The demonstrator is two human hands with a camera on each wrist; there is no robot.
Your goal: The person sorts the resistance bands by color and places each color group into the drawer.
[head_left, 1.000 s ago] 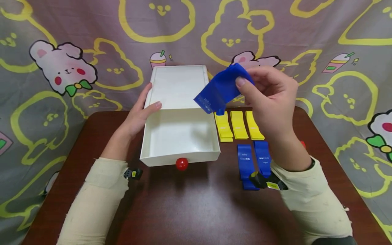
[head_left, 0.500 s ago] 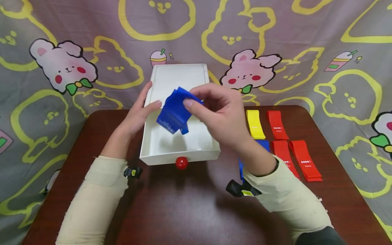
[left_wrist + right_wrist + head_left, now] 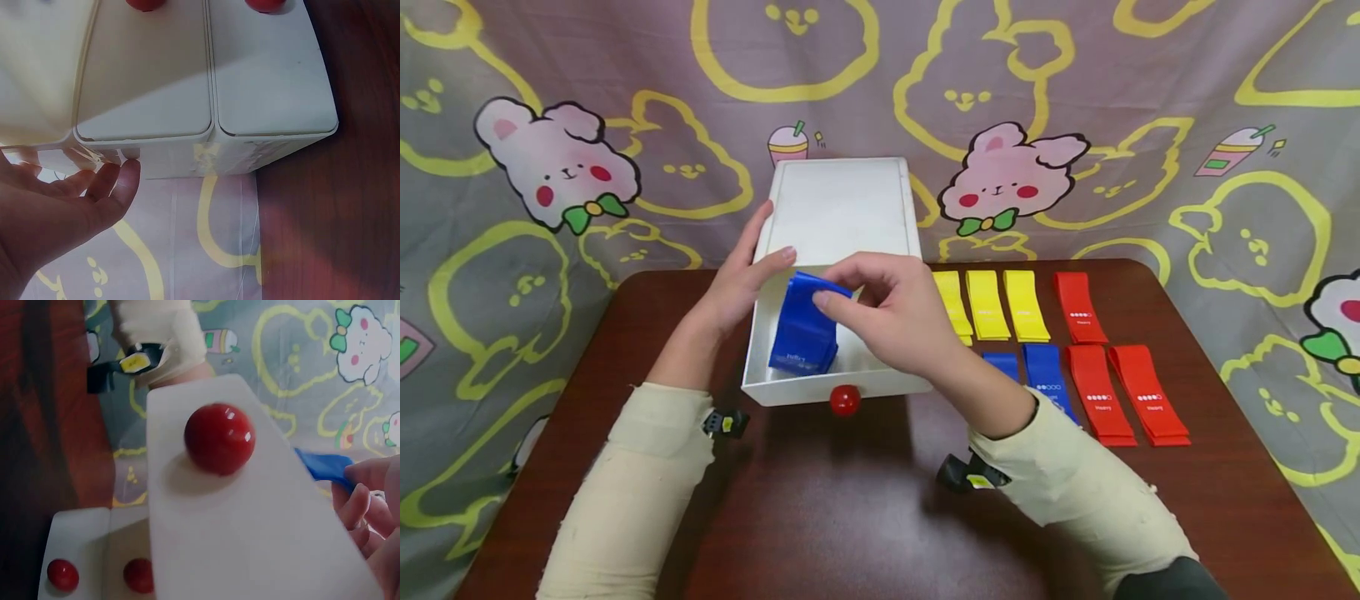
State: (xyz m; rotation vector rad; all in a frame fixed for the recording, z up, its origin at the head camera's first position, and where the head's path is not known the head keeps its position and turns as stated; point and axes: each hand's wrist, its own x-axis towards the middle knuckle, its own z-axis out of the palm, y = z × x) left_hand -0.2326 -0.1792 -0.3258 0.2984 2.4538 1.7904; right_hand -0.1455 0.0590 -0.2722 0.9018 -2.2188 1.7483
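A blue resistance band (image 3: 801,329), folded and printed "Light", hangs inside the pulled-out white drawer (image 3: 790,392). My right hand (image 3: 895,312) pinches its upper end between thumb and fingers, over the drawer's interior. In the right wrist view the drawer front with its red knob (image 3: 220,439) hides much of the band. My left hand (image 3: 737,279) rests against the left side of the white drawer cabinet (image 3: 842,208), thumb over the top edge. The left wrist view shows the fingertips (image 3: 130,175) on the cabinet's side wall.
Right of the cabinet lie yellow bands (image 3: 987,307) in a row, blue bands (image 3: 1049,379) in front of them, and red bands (image 3: 1150,396) farther right. Two lower drawers with red knobs (image 3: 62,575) are closed. A patterned curtain (image 3: 1075,67) stands behind the table (image 3: 850,517).
My right hand has carried the blue band left and down, from above the yellow bands into the drawer. The left hand has stayed on the cabinet.
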